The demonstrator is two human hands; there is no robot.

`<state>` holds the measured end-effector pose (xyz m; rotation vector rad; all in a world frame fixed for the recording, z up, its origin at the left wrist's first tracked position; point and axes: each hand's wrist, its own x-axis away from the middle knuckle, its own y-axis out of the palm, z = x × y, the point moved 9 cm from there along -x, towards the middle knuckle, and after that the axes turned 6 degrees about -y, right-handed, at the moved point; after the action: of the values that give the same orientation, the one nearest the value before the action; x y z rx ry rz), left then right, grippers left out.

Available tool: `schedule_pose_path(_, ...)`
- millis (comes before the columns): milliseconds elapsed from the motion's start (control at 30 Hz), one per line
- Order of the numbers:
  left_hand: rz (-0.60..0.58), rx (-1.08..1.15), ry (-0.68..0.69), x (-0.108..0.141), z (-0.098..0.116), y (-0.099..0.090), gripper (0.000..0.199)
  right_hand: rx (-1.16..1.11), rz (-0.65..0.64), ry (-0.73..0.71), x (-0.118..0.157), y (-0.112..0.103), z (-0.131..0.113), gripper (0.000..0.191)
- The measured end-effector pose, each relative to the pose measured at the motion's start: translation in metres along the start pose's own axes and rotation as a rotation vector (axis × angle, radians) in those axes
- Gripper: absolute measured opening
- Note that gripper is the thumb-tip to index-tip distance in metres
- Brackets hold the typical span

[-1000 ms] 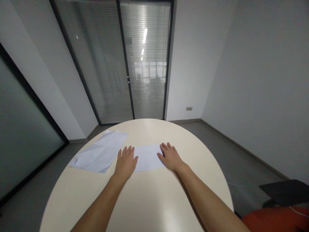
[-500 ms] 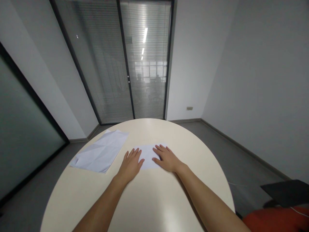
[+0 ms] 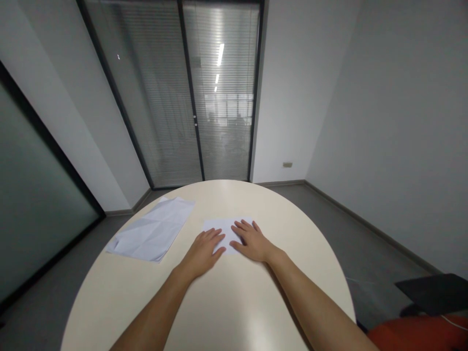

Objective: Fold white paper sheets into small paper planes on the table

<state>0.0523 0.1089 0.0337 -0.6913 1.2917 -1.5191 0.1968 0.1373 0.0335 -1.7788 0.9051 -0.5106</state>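
Observation:
A small white sheet of paper (image 3: 224,224) lies flat on the round cream table (image 3: 234,302). My left hand (image 3: 204,247) rests on its left part, fingers spread and pointing right, palm down. On the right part of the same sheet lies my right hand (image 3: 252,241), also palm down with its fingers apart. Neither hand grips anything. The two hands do not touch, and a strip of the sheet shows between them. Parts of the sheet are hidden under both hands.
Larger creased white sheets (image 3: 153,230) lie at the table's left. Beyond the table stands a glass partition with blinds (image 3: 223,146). At the lower right are a red seat (image 3: 417,334) and a flat black object (image 3: 435,292).
My left hand has moved a little to the right and turned, uncovering the sheet's upper left corner. My right hand has stayed nearly in place.

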Motion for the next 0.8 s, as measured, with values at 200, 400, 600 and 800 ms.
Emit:
schedule_pose_path(200,0.12,-0.004,-0.016,-0.005,-0.006,-0.021,0.036,-0.052,-0.073,-0.132,0.001,0.004,-0.015,0.083)
schedule_pose_path(400,0.043,0.086,0.099,-0.001,0.009,-0.011,0.038,-0.081,-0.089,-0.145,0.002,0.005,-0.011,0.086)
schedule_pose_path(600,0.074,0.035,0.062,-0.003,0.004,-0.016,0.032,-0.096,-0.103,-0.165,0.003,0.001,-0.016,0.082)
schedule_pose_path(800,0.091,0.036,0.068,-0.002,0.007,-0.021,0.032,-0.127,-0.089,-0.231,0.002,-0.003,-0.025,0.076)
